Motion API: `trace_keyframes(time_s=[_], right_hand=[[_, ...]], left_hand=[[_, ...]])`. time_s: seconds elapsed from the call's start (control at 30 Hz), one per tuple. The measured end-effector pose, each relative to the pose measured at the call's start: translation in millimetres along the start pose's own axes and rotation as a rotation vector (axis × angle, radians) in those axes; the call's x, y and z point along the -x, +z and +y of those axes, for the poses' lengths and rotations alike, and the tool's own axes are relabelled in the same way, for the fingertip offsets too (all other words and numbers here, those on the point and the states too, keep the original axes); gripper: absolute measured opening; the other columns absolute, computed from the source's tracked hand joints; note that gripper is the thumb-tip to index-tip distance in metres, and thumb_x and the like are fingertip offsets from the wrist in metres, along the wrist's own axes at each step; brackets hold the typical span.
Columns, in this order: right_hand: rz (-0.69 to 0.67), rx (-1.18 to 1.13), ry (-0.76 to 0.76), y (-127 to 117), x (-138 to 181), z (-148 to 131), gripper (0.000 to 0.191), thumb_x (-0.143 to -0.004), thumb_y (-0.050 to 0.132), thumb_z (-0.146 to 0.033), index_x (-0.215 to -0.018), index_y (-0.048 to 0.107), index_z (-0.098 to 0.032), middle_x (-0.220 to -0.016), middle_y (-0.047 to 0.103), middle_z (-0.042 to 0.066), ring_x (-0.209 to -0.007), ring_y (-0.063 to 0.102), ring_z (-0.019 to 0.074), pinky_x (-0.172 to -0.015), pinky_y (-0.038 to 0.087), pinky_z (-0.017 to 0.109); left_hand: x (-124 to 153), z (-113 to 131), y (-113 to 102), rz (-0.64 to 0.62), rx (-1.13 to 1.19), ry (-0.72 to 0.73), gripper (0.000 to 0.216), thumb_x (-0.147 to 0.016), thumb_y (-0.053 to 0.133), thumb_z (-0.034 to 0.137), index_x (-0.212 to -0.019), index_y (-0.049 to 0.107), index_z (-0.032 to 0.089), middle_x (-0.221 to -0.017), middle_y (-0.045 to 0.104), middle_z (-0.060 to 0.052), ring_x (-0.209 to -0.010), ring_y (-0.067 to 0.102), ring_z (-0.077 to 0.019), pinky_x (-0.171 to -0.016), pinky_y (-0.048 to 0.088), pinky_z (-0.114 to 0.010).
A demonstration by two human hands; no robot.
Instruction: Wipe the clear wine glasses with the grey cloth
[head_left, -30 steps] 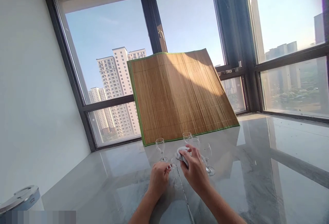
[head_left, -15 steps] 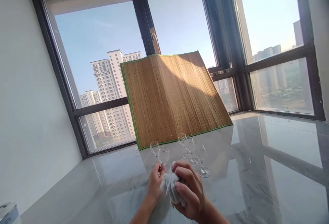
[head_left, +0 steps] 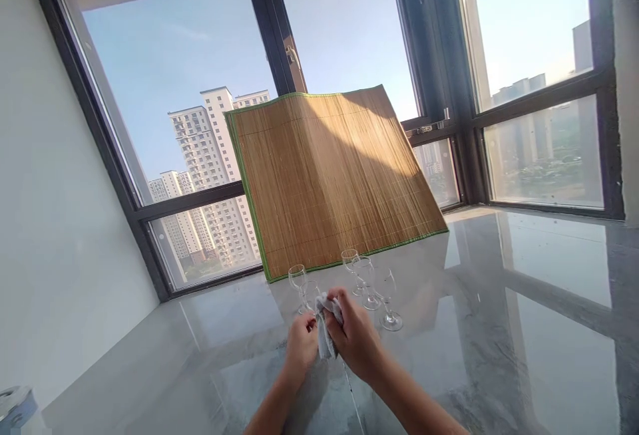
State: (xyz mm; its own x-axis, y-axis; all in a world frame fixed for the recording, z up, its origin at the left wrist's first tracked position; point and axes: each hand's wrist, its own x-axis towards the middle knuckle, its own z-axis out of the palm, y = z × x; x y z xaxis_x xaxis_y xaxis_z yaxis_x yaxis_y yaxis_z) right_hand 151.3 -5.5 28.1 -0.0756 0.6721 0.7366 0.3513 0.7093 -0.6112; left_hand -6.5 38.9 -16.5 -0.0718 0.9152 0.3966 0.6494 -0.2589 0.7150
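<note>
My left hand (head_left: 301,347) is closed around the stem of a small clear wine glass (head_left: 310,293), held just above the glossy marble table (head_left: 499,328). My right hand (head_left: 355,336) is closed on a white cloth (head_left: 324,328) and presses it against that glass. Another clear glass (head_left: 296,277) stands just behind the held one. To the right, three more stemmed glasses (head_left: 372,282) stand in a cluster on the table, close to my right hand.
A bamboo mat (head_left: 329,172) with green edging leans against the dark-framed windows (head_left: 269,56) behind the glasses. A white wall (head_left: 54,222) runs along the left. A round metal lid (head_left: 12,403) shows at the bottom-left corner. Tower blocks are visible outside.
My left hand picked a glass up off the table. My right hand brought the cloth from beside the glasses over to the held glass and now wraps it against the bowl.
</note>
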Motion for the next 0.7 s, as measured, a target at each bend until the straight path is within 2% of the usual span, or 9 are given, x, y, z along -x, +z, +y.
trace_keyframes(time_s=[0.2, 0.27, 0.33, 0.4, 0.53, 0.7], right_hand=[[-0.245, 0.025, 0.057, 2, -1, 11, 0.01, -0.087, 0.048, -0.018, -0.094, 0.053, -0.024, -0.086, 0.068, 0.0, -0.076, 0.062, 0.0164, -0.068, 0.04, 0.023], [-0.299, 0.067, 0.07, 4, 2, 13, 0.011, -0.087, 0.05, -0.019, -0.095, 0.055, -0.024, -0.089, 0.069, 0.001, -0.08, 0.063, 0.0174, -0.07, 0.04, 0.024], [-0.339, 0.125, 0.065, 7, 5, 14, 0.012, -0.087, 0.053, -0.023, -0.099, 0.057, -0.024, -0.095, 0.07, 0.002, -0.084, 0.064, 0.0185, -0.07, 0.039, 0.024], [-0.391, 0.2, 0.048, 9, 9, 16, 0.018, -0.085, 0.059, -0.028, -0.102, 0.059, -0.024, -0.1, 0.069, 0.003, -0.084, 0.065, 0.0192, -0.068, 0.038, 0.025], [-0.497, 0.419, 0.042, 15, 17, 17, 0.036, -0.075, 0.07, -0.039, -0.106, 0.063, -0.024, -0.107, 0.067, 0.007, -0.078, 0.067, 0.0211, -0.064, 0.038, 0.026], [-0.51, 0.668, 0.09, 23, 18, 17, 0.026, -0.077, 0.066, -0.037, -0.097, 0.068, -0.021, -0.1, 0.07, 0.011, -0.078, 0.069, 0.0258, -0.065, 0.042, 0.031]], left_hand=[[1, -3, 2, -0.088, 0.087, 0.039, 0.02, -0.075, 0.05, 0.027, -0.064, 0.065, 0.019, -0.068, 0.068, -0.003, -0.072, 0.062, -0.022, -0.064, 0.048, -0.029], [0, -3, 1, -0.119, 0.15, 0.079, 0.022, -0.073, 0.048, 0.023, -0.073, 0.07, 0.019, -0.077, 0.073, -0.004, -0.078, 0.065, -0.0228, -0.07, 0.05, -0.03], [-3, -6, -1, -0.117, 0.205, 0.074, 0.029, -0.073, 0.05, 0.023, -0.089, 0.073, 0.018, -0.086, 0.076, -0.005, -0.084, 0.067, -0.023, -0.076, 0.052, -0.031], [-8, -11, -5, -0.032, 0.203, 0.021, 0.035, -0.075, 0.052, 0.026, -0.101, 0.072, 0.016, -0.086, 0.076, -0.006, -0.083, 0.069, -0.0224, -0.078, 0.053, -0.032], [-19, -29, -19, 0.197, 0.027, -0.071, 0.032, -0.084, 0.044, 0.028, -0.098, 0.071, 0.015, -0.08, 0.074, -0.006, -0.077, 0.07, -0.0191, -0.074, 0.051, -0.029], [-23, -44, -32, 0.255, -0.12, -0.12, 0.028, -0.085, 0.045, 0.019, -0.096, 0.071, 0.018, -0.086, 0.075, -0.006, -0.08, 0.069, -0.0186, -0.072, 0.048, -0.027]])
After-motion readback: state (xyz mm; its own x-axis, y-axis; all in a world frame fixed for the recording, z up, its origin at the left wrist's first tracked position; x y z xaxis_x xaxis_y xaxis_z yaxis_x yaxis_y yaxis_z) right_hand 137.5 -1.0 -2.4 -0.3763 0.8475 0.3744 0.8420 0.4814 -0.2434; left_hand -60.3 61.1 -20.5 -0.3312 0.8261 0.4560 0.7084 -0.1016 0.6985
